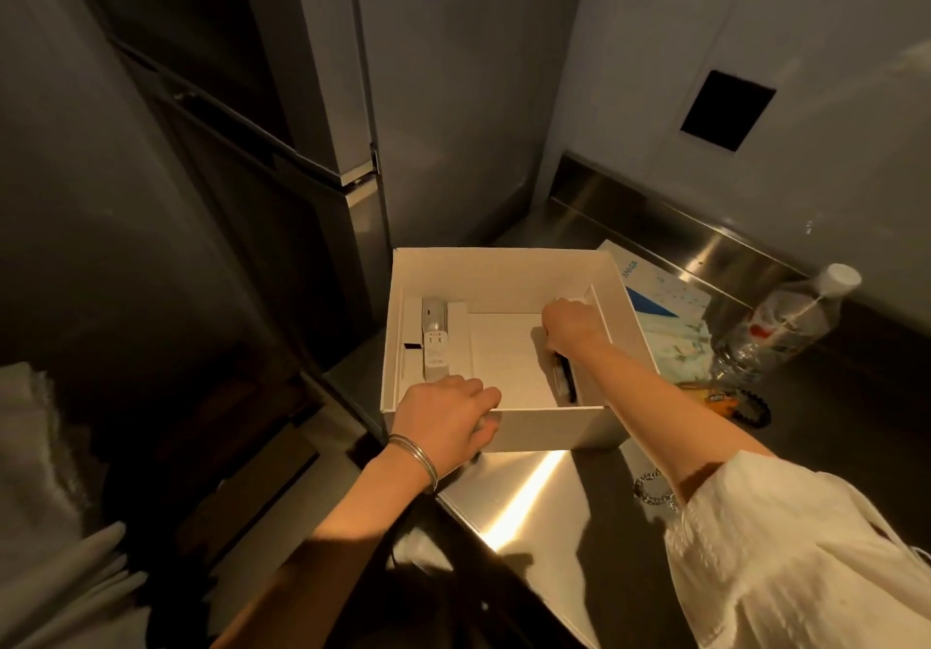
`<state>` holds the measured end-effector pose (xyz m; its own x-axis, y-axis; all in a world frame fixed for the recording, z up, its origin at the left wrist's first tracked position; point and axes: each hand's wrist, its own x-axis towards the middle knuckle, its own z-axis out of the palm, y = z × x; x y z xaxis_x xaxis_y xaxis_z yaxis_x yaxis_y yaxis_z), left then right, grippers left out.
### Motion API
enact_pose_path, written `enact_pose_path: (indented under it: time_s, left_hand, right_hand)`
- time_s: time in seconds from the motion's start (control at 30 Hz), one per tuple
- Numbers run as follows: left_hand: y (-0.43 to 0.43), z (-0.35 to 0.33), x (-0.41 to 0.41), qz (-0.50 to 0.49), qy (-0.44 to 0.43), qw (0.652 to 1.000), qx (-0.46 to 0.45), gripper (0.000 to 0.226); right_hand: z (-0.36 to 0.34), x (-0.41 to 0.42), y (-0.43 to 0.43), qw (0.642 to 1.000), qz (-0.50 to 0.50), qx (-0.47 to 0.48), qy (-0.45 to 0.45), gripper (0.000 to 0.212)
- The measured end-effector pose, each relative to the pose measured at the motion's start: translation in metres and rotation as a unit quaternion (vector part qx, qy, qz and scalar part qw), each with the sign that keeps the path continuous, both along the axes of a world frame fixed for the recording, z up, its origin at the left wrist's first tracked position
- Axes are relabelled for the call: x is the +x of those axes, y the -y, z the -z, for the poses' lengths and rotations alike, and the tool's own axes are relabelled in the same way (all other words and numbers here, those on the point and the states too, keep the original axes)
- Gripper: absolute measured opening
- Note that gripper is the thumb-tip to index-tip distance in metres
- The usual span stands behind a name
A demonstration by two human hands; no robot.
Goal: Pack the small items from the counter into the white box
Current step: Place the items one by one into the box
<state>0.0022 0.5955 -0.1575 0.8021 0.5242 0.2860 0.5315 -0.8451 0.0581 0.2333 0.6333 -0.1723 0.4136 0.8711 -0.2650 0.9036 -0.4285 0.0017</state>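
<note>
1. White cardboard is what you are working with: the white box [504,270] is sitting open on the steel counter [529,487], close to the counter's left edge.
2. Your left hand [443,422] is bracing the box's near wall at the left corner, fingers curled over the rim and held close together. Judged from this, it is steadying the box; keep that pressure light so the thin wall does not bow.
3. Your right hand [572,326] is reaching down inside the box by the right-hand divider, fingers curled downward. A dark slim item [563,379] is lying just under the wrist against that divider. Whether the fingers are pinching it cannot be told; the fingertips are hidden.
4. To do this step well, seat the item flat along the divider and release only once it is resting on the floor of the box.
5. Inside the box, the left compartment is holding a white plug adapter [436,351] with a silver cylindrical piece [434,316] just behind it. The centre floor is showing bare white card.
6. Outside the box, these are waiting on the counter to the right: a black bead bracelet [753,409], a small orange item [715,399], a metal chain [652,490] near your right sleeve, a blue-and-white printed carton [655,296] touching the box's right wall, and a clear plastic bottle [786,326] lying tilted beyond it.
7. In judgement, packing is partly done; several small items are remaining outside.
</note>
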Motion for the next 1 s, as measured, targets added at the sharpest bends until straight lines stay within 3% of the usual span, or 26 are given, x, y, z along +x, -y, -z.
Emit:
enact_pose_path:
  time_s: [0.27, 0.43, 0.57, 0.7, 0.83, 0.93, 1.0]
  left_hand:
    - [0.001, -0.003, 0.0, -0.01, -0.009, 1.0, -0.023, 0.019]
    - [-0.001, 0.0, -0.002, -0.005, 0.005, 1.0, -0.022, 0.02]
    - [-0.001, 0.002, -0.001, 0.008, 0.009, 1.0, -0.022, 0.02]
    - [-0.001, 0.004, -0.001, 0.01, 0.027, 0.999, -0.021, 0.018]
    - [-0.002, 0.004, 0.001, 0.006, 0.024, 0.999, -0.028, 0.013]
    - [0.0, 0.003, 0.002, -0.015, 0.012, 0.998, -0.053, 0.012]
    - [0.001, 0.002, 0.003, -0.025, 0.007, 0.998, -0.063, 0.013]
  right_hand:
    - [-0.006, 0.005, 0.003, 0.999, -0.015, -0.031, 0.032, 0.042]
    - [-0.032, 0.005, 0.025, 0.989, 0.01, 0.109, -0.103, 0.013]
    - [-0.082, 0.015, 0.083, 0.973, -0.022, 0.166, -0.16, 0.008]
    - [-0.106, 0.036, 0.166, 0.947, 0.015, 0.22, -0.235, 0.003]
    - [-0.065, 0.069, 0.222, 0.963, 0.077, 0.158, -0.206, 0.01]
    - [-0.019, 0.075, 0.243, 0.983, 0.054, 0.047, -0.17, 0.013]
    - [0.002, 0.066, 0.245, 0.988, 0.015, 0.025, -0.153, 0.018]
